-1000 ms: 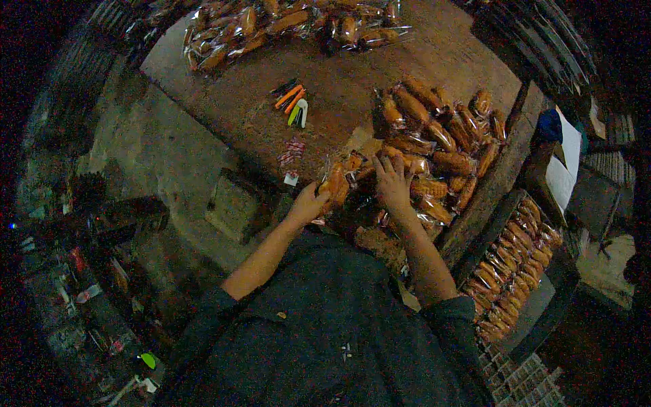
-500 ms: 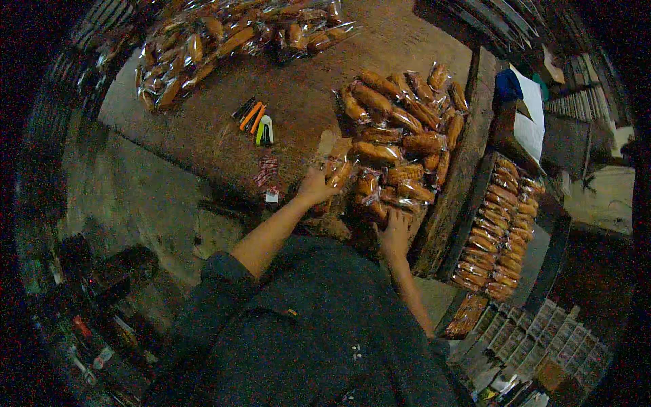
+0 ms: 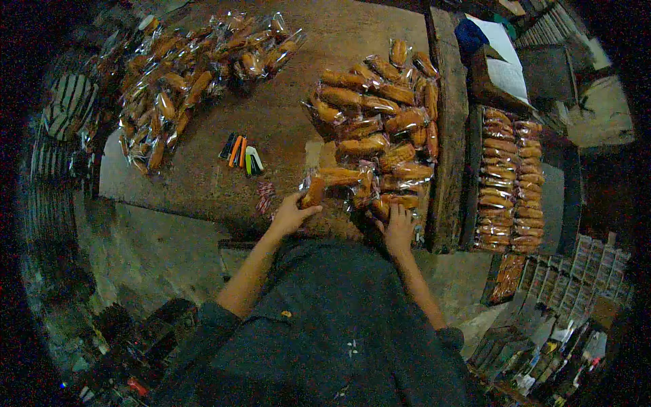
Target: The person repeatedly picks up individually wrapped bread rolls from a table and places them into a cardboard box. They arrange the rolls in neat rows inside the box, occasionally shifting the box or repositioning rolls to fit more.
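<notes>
At the near edge of the table, my left hand (image 3: pixel 291 214) closes its fingers and thumb around a bread roll (image 3: pixel 313 192) in clear plastic, standing nearly upright at the pile's left side. My right hand (image 3: pixel 399 229) rests its bent fingers on another wrapped roll (image 3: pixel 381 206) at the pile's near end; its grip is partly hidden. Beyond both hands spreads a loose pile of golden-brown wrapped rolls (image 3: pixel 363 144), lying in different directions. A flat brown patch like cardboard or paper (image 3: pixel 314 153) lies just left of that pile.
A second heap of wrapped rolls (image 3: pixel 165 105) covers the far left. Several small stapler-like tools (image 3: pixel 241 153) and red-white packaging scraps (image 3: pixel 265 197) lie left of my hands. A raised wooden edge (image 3: pixel 450 136) borders the right; beyond it sits a tray of stacked wrapped rolls (image 3: pixel 499 174).
The view has turned, shifting the whole scene. My left hand has come nearer to me with the roll, which now stands more upright. The right hand stays at the pile's near end.
</notes>
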The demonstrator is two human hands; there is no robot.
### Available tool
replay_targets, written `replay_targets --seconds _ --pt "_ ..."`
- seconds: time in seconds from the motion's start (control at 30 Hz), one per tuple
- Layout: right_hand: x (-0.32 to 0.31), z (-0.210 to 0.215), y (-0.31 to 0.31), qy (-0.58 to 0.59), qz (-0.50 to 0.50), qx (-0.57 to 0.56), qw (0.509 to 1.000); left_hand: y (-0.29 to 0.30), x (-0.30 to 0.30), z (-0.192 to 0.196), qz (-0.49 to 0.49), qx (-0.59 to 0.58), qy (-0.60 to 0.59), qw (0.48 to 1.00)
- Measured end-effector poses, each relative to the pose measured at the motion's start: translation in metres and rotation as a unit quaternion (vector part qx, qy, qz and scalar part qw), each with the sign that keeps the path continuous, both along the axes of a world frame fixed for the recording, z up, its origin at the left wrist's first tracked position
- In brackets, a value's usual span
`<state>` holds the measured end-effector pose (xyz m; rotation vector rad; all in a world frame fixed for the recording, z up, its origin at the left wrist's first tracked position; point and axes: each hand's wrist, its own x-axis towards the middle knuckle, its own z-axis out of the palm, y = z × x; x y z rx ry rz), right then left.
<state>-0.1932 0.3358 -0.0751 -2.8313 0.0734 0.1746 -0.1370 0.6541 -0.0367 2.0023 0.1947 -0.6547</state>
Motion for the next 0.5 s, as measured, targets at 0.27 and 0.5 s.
replay_targets --seconds 0.27,0.5 --pt "-0.032 -0.047 0.002 -0.090 0.012 0.029 0.995 -0.034 0.124 -0.064 -0.453 0.139 -0.348 0.809" --pt "-0.045 -0.035 -0.001 -0.027 -0.049 0.171 0.984 -0.046 0.132 -0.088 -0.487 0.117 -0.273 0.821"
